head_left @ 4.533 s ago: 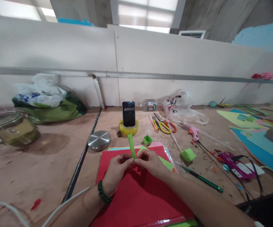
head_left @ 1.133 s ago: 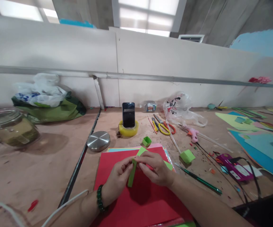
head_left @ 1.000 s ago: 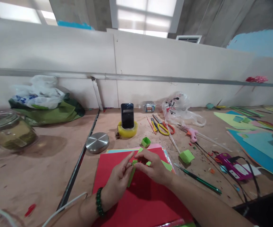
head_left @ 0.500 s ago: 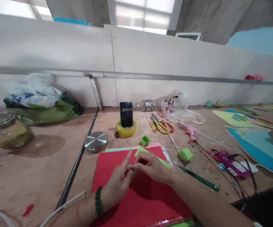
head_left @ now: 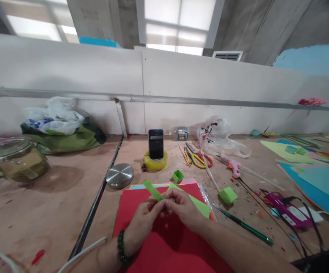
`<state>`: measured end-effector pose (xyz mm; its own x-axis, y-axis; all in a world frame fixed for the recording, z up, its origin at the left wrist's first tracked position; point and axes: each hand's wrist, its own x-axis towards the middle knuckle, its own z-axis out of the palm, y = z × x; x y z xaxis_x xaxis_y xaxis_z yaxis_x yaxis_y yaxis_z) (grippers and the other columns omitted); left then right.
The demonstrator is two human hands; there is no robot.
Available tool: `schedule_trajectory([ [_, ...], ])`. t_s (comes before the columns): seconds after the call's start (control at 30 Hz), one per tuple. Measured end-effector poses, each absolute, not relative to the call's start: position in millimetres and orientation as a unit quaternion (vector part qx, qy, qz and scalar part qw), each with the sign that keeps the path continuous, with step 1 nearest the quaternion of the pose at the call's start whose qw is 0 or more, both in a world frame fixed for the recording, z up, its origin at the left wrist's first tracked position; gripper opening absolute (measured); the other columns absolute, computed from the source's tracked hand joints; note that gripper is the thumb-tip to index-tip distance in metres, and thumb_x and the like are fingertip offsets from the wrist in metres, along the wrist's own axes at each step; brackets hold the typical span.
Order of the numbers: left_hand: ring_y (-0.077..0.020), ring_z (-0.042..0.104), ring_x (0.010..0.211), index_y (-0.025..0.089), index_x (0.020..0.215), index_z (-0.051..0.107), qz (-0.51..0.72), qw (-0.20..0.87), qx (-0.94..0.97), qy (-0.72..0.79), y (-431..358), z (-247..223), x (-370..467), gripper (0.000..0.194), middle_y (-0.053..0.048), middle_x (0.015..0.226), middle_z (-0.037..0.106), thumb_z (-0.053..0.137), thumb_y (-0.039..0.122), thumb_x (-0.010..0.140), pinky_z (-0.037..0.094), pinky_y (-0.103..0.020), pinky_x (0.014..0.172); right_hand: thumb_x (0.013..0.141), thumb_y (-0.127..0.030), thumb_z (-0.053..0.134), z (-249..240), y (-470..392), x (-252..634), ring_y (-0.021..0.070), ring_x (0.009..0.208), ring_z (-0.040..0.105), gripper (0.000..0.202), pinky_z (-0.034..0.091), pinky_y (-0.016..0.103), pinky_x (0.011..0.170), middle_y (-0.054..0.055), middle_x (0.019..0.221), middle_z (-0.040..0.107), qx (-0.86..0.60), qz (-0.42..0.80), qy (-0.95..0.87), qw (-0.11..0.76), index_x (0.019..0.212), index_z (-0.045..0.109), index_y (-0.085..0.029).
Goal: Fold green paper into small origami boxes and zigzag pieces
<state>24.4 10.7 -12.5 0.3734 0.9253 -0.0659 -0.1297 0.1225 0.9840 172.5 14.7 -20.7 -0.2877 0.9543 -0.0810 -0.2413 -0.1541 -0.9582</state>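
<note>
A narrow green paper strip [head_left: 152, 190] sticks up from between my two hands, over a sheet of red paper [head_left: 136, 204]. My left hand [head_left: 144, 219], with a dark green bead bracelet at the wrist, pinches the strip between thumb and fingers. My right hand [head_left: 181, 206] meets it there, fingertips closed on the strip's lower end, which the fingers hide. Partly under my right hand lies a larger light green paper piece [head_left: 200, 205]. Just beyond the red paper stands a small open green paper box [head_left: 177, 176]. Another green paper cube [head_left: 228, 195] sits to the right on a pale stick.
A phone [head_left: 156, 143] leans in a yellow tape roll [head_left: 155, 163], beside a round metal lid [head_left: 120, 175]. Scissors [head_left: 198, 160], a pink glue gun [head_left: 234, 167], a green pen-like tool [head_left: 246, 226] and a purple power strip [head_left: 288, 210] with cables lie rightward. A glass teapot [head_left: 16, 161] stands left.
The green strip has swung up and now points away to the upper left. My left index finger, stretched out before, has curled in. The view has tilted up slightly.
</note>
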Motion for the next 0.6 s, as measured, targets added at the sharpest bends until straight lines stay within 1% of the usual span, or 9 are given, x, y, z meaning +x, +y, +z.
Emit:
schedule_trajectory([
  [0.03,-0.0152,0.055,0.061,0.013,0.063,0.066,0.404,0.631,0.539,0.384,11.1,-13.4,24.3,0.049,-0.002,0.060,0.062,0.065,0.061,0.072,0.047,-0.026,0.063,0.067,-0.053,0.074,-22.1,12.3,170.6,0.0112,0.054,0.058,0.042,0.044,0.023,0.053,-0.003,0.063,0.060,-0.388,0.631,-0.496,0.453,0.070,0.051,-0.018],
  [0.07,-0.0155,0.054,0.060,0.013,0.062,0.065,0.403,0.618,0.555,0.386,11.7,-14.8,23.8,0.050,-0.002,0.058,0.061,0.062,0.062,0.073,0.046,-0.027,0.062,0.070,-0.052,0.072,-23.0,10.4,170.0,0.0109,0.055,0.056,0.040,0.044,0.023,0.053,-0.003,0.063,0.059,-0.399,0.599,-0.529,0.449,0.068,0.050,-0.018],
  [0.13,-0.0162,0.055,0.061,0.014,0.066,0.064,0.401,0.588,0.584,0.389,12.9,-18.3,22.1,0.049,-0.001,0.059,0.061,0.058,0.062,0.076,0.047,-0.027,0.063,0.073,-0.045,0.070,-23.1,8.6,172.4,0.0103,0.056,0.052,0.034,0.041,0.023,0.054,-0.003,0.063,0.057,-0.434,0.524,-0.588,0.437,0.066,0.051,-0.018],
  [0.23,-0.0153,0.053,0.058,0.016,0.069,0.061,0.375,0.543,0.639,0.395,12.0,-23.1,19.9,0.046,-0.001,0.060,0.060,0.050,0.059,0.082,0.045,-0.025,0.056,0.072,-0.036,0.072,-20.3,9.5,180.1,0.0098,0.055,0.047,0.024,0.038,0.022,0.052,-0.004,0.061,0.054,-0.469,0.451,-0.628,0.426,0.074,0.056,-0.018],
  [0.3,-0.0144,0.051,0.055,0.017,0.067,0.057,0.356,0.511,0.678,0.390,9.3,-24.0,19.3,0.044,-0.001,0.059,0.057,0.046,0.056,0.085,0.043,-0.024,0.053,0.074,-0.038,0.071,-18.5,11.4,183.9,0.0109,0.057,0.049,0.023,0.040,0.023,0.054,-0.003,0.063,0.056,-0.452,0.458,-0.634,0.429,0.077,0.059,-0.019],
  [0.4,-0.0146,0.051,0.056,0.019,0.069,0.054,0.346,0.481,0.706,0.388,4.9,-21.9,19.6,0.039,0.000,0.061,0.056,0.041,0.050,0.088,0.045,-0.024,0.055,0.078,-0.043,0.067,-17.2,14.4,185.5,0.0134,0.064,0.054,0.025,0.044,0.024,0.058,0.001,0.069,0.061,-0.422,0.483,-0.635,0.431,0.072,0.064,-0.019],
  [0.5,-0.0150,0.052,0.058,0.020,0.071,0.052,0.344,0.469,0.712,0.392,3.2,-20.4,19.8,0.036,0.000,0.063,0.056,0.037,0.046,0.090,0.046,-0.024,0.057,0.078,-0.044,0.067,-16.4,15.8,184.8,0.0139,0.063,0.056,0.026,0.046,0.025,0.060,0.001,0.068,0.062,-0.402,0.516,-0.620,0.434,0.071,0.065,-0.019],
  [0.6,-0.0148,0.050,0.057,0.021,0.069,0.048,0.341,0.449,0.726,0.393,4.8,-23.6,18.9,0.035,0.000,0.062,0.055,0.035,0.044,0.091,0.045,-0.025,0.056,0.076,-0.044,0.069,-16.4,15.8,184.3,0.0151,0.065,0.060,0.026,0.049,0.027,0.065,0.001,0.068,0.065,-0.392,0.548,-0.607,0.420,0.073,0.066,-0.019],
])
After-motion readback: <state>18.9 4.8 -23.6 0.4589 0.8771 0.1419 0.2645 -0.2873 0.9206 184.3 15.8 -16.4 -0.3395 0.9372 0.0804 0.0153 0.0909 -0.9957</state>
